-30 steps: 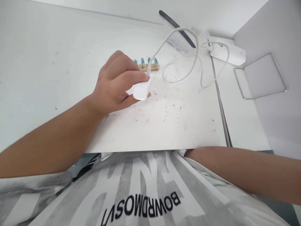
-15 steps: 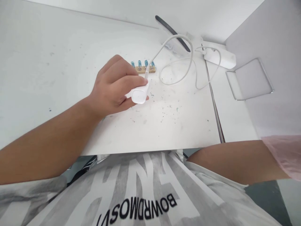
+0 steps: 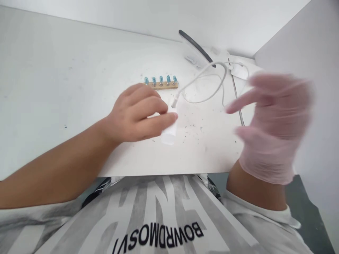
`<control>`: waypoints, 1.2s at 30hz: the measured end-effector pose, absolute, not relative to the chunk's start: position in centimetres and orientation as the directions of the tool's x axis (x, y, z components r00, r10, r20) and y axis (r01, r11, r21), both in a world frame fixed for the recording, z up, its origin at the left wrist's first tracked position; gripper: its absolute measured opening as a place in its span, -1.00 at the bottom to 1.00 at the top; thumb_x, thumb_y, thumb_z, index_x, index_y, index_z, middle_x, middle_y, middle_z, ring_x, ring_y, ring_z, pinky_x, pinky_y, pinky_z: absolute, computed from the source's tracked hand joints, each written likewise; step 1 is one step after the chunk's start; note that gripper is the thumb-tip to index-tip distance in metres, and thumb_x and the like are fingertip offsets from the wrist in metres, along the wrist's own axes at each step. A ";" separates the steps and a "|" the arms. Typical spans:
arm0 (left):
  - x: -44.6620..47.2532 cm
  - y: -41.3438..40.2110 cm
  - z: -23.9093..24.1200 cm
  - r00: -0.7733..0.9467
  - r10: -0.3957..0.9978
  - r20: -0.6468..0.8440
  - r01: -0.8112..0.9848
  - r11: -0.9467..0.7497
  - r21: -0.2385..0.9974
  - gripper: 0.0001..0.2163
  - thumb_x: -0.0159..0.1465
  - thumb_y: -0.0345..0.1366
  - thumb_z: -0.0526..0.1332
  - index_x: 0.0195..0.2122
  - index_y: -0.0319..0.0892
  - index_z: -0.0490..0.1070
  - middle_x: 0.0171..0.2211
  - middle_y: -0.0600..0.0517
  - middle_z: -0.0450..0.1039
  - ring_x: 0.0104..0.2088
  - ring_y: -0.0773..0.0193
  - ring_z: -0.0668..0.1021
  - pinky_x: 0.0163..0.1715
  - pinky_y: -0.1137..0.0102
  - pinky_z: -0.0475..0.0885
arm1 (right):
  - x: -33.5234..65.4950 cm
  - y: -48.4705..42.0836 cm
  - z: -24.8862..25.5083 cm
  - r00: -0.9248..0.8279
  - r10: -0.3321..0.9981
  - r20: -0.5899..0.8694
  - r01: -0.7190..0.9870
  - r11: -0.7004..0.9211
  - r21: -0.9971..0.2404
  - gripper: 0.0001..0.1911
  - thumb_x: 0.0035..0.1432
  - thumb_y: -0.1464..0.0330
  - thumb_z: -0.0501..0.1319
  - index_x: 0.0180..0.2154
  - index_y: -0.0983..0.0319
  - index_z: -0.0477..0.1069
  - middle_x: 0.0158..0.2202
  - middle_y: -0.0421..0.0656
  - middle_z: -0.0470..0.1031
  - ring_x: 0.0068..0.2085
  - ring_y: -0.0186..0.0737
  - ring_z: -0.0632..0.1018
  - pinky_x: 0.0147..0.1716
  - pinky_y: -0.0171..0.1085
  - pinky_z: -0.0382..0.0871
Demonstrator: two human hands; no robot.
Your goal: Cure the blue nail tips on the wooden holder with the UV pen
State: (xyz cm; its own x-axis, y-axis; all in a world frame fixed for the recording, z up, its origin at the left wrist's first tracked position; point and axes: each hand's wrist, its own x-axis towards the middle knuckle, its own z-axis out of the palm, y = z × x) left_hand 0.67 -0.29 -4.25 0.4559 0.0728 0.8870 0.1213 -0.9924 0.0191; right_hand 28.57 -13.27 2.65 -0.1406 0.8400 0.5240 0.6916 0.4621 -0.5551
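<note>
My bare left hand [image 3: 143, 114] is over a white corded handheld device [image 3: 169, 137] that appears to lie on the white table. Its thumb and index finger are apart at the device's cord end and cover part of it; no firm grip shows. Just beyond that hand stands a wooden strip [image 3: 165, 85] carrying several blue nail tips [image 3: 161, 79] upright in a row. My right hand [image 3: 275, 123], in a pale pink glove, is raised at the right and smeared by motion. Thumb and fingers are spread, with nothing visible in them.
The white cord [image 3: 222, 83] loops to the back right, near a white box [image 3: 239, 72] partly hidden by my glove. A dark-edged curved object [image 3: 197, 45] stands near the back wall. Small dark specks dot the white table [image 3: 201, 151]. A seam runs along its right side.
The white device has come down and nearer to me, and my left fingers have loosened around it. My gloved right hand has swung into view from the right edge.
</note>
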 end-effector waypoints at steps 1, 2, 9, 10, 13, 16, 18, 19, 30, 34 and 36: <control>0.7 -0.9 -4.3 0.442 0.201 0.874 0.181 -0.975 0.132 -0.80 0.44 0.02 0.25 -0.19 0.06 0.45 -0.40 0.13 0.35 -0.42 0.25 0.55 -0.33 0.15 0.53 | 28.3 -12.6 2.5 -0.223 0.813 0.539 0.693 0.521 -0.499 -0.42 0.27 0.08 0.40 0.27 -0.07 0.37 0.08 -0.14 0.59 -0.18 -0.12 0.64 -0.01 0.02 0.56; 0.8 -1.4 -4.2 0.453 0.265 0.851 0.206 -0.960 0.189 -0.81 0.43 0.01 0.27 -0.21 0.06 0.45 -0.42 0.13 0.35 -0.42 0.23 0.56 -0.35 0.14 0.52 | 28.1 -11.9 2.2 -0.309 0.779 0.546 0.702 0.574 -0.422 -0.37 0.24 0.07 0.41 0.28 -0.07 0.35 0.00 -0.16 0.61 -0.21 -0.11 0.62 -0.02 0.05 0.54; 1.4 -1.5 -2.9 0.516 -0.021 0.856 0.033 -0.998 -0.044 -0.81 0.35 -0.43 0.31 -0.20 0.07 0.41 -0.43 0.19 0.40 -0.45 0.33 0.50 -0.51 0.34 0.34 | 26.5 -10.6 -1.2 -0.425 0.682 0.595 0.841 0.541 -0.019 -0.39 0.27 -0.12 0.31 0.21 -0.02 0.32 -0.27 -0.17 0.44 -0.25 -0.06 0.46 -0.17 -0.01 0.32; 1.4 -1.6 -2.7 0.515 -0.029 0.856 0.036 -0.998 -0.055 -0.80 0.34 -0.46 0.31 -0.21 0.05 0.40 -0.42 0.18 0.40 -0.44 0.33 0.50 -0.50 0.34 0.34 | 26.1 -10.7 -1.5 -0.418 0.648 0.637 0.848 0.530 0.017 -0.46 0.29 -0.08 0.31 0.18 -0.02 0.34 -0.31 -0.19 0.41 -0.27 -0.08 0.44 -0.19 -0.04 0.30; 1.4 -1.9 -2.6 0.539 -0.028 0.842 0.035 -0.998 -0.056 -0.77 0.31 -0.49 0.34 -0.21 0.03 0.40 -0.41 0.18 0.42 -0.42 0.34 0.50 -0.47 0.34 0.37 | 24.8 -11.1 -2.0 -0.418 0.586 0.694 0.837 0.545 0.044 -0.67 0.38 0.11 0.26 0.10 0.04 0.37 -0.45 -0.29 0.32 -0.38 -0.17 0.34 -0.27 -0.13 0.26; 1.4 -2.3 -2.4 0.554 -0.041 0.831 0.046 -0.996 -0.080 -0.77 0.29 -0.47 0.36 -0.22 0.03 0.39 -0.45 0.20 0.40 -0.45 0.35 0.48 -0.48 0.36 0.38 | 23.7 -10.9 -2.3 -0.422 0.597 0.682 0.824 0.567 0.013 -0.78 0.43 0.26 0.18 0.06 0.11 0.34 -0.53 -0.36 0.27 -0.46 -0.24 0.30 -0.35 -0.18 0.20; 1.5 -2.5 -2.3 0.551 -0.084 0.830 0.056 -0.989 -0.137 -0.78 0.29 -0.46 0.36 -0.23 0.02 0.39 -0.48 0.20 0.39 -0.47 0.35 0.47 -0.49 0.36 0.38 | 23.3 -10.6 -2.6 -0.417 0.588 0.693 0.818 0.575 0.005 -0.81 0.44 0.28 0.15 0.05 0.13 0.32 -0.53 -0.36 0.29 -0.48 -0.25 0.31 -0.36 -0.19 0.20; 1.5 -2.6 -2.2 0.549 -0.107 0.829 0.057 -0.985 -0.165 -0.79 0.29 -0.45 0.36 -0.24 0.02 0.39 -0.48 0.20 0.38 -0.47 0.35 0.47 -0.49 0.36 0.39 | 23.2 -10.6 -2.7 -0.403 0.584 0.705 0.818 0.575 -0.009 -0.82 0.45 0.28 0.14 0.04 0.13 0.31 -0.53 -0.35 0.30 -0.48 -0.25 0.32 -0.36 -0.19 0.21; 1.8 -2.8 -2.6 0.513 -0.089 0.854 0.028 -0.992 -0.121 -0.78 0.26 -0.40 0.42 -0.22 0.04 0.43 -0.41 0.17 0.44 -0.43 0.33 0.50 -0.46 0.35 0.43 | 22.3 -10.2 -3.9 -0.319 0.501 0.805 0.777 0.624 -0.080 -0.83 0.40 0.28 0.18 -0.02 0.07 0.25 -0.22 -0.17 0.48 -0.23 -0.15 0.52 -0.22 -0.09 0.45; 1.7 -2.8 -3.0 0.506 -0.085 0.858 0.064 -0.989 -0.135 -0.80 0.32 -0.32 0.37 -0.14 0.13 0.42 -0.44 0.20 0.40 -0.48 0.33 0.52 -0.50 0.34 0.43 | 22.7 -10.2 -3.9 -0.352 0.476 0.806 0.729 0.680 -0.083 -0.74 0.33 0.39 0.24 -0.03 0.01 0.25 -0.09 -0.15 0.53 -0.10 -0.11 0.56 -0.14 -0.06 0.50; 1.8 -2.8 -2.9 0.515 -0.082 0.853 0.061 -0.989 -0.132 -0.79 0.34 -0.34 0.33 -0.11 0.16 0.40 -0.47 0.21 0.37 -0.53 0.35 0.50 -0.53 0.34 0.40 | 23.1 -10.3 -4.0 -0.360 0.471 0.805 0.702 0.705 -0.099 -0.66 0.28 0.41 0.30 -0.02 -0.03 0.26 -0.03 -0.17 0.56 -0.06 -0.10 0.56 -0.13 -0.04 0.49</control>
State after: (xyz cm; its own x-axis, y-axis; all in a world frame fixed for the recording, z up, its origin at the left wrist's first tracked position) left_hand 1.77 -2.85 -2.93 0.5152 -0.0823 0.8531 0.0607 -0.9894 -0.1321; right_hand 23.10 -10.29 -3.97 -0.3600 0.4710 0.8053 0.7020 0.7053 -0.0987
